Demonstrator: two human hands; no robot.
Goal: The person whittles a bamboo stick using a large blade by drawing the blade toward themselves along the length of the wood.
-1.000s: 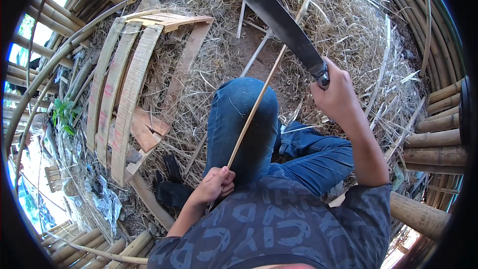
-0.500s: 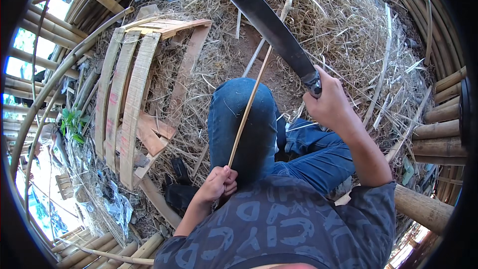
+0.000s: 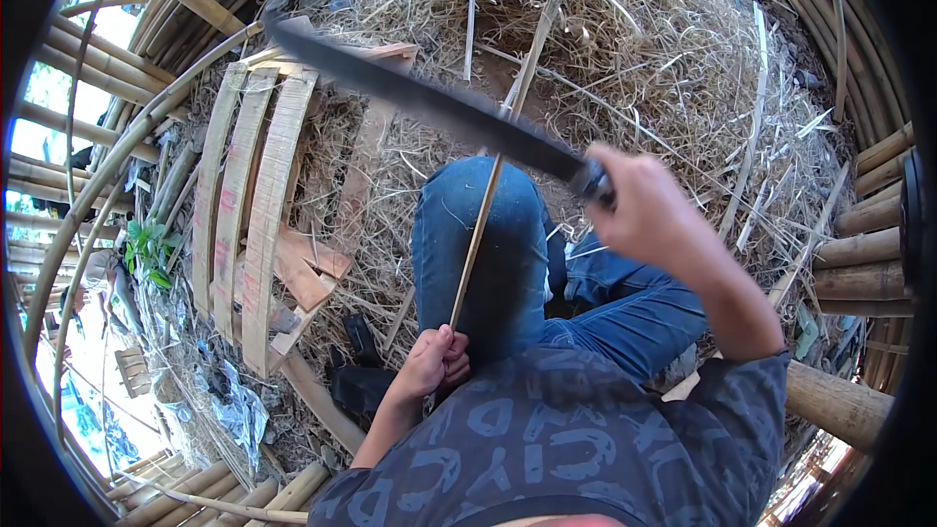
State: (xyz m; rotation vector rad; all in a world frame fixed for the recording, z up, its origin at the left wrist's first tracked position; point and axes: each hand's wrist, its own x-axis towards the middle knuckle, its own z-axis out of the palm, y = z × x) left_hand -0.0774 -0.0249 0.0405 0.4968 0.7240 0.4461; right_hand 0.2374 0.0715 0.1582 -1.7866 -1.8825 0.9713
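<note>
My left hand (image 3: 436, 359) is closed around the near end of a long, thin bamboo strip (image 3: 477, 246), close against my shirt. The strip runs away from me over my raised, jeans-clad knee (image 3: 444, 200) and on above the shavings. In my right hand (image 3: 644, 205) is the handle of a machete with a long dark blade (image 3: 420, 98). The blade points to the far left, slightly blurred, and crosses the strip just beyond the knee. Whether its edge touches the strip, I cannot tell.
Heaps of pale shavings (image 3: 625, 59) cover the ground ahead. A broken wooden slat crate (image 3: 276, 224) lies on the left. Bamboo pole walls stand on both sides, with a thick pole (image 3: 839, 405) at the right. Crumpled plastic (image 3: 239, 415) and a green plant (image 3: 146, 254) are farther left.
The machete has swung nearer and to the left, its blade now lying flatter across the view. My right hand has come slightly closer to me. My left hand stays on the strip.
</note>
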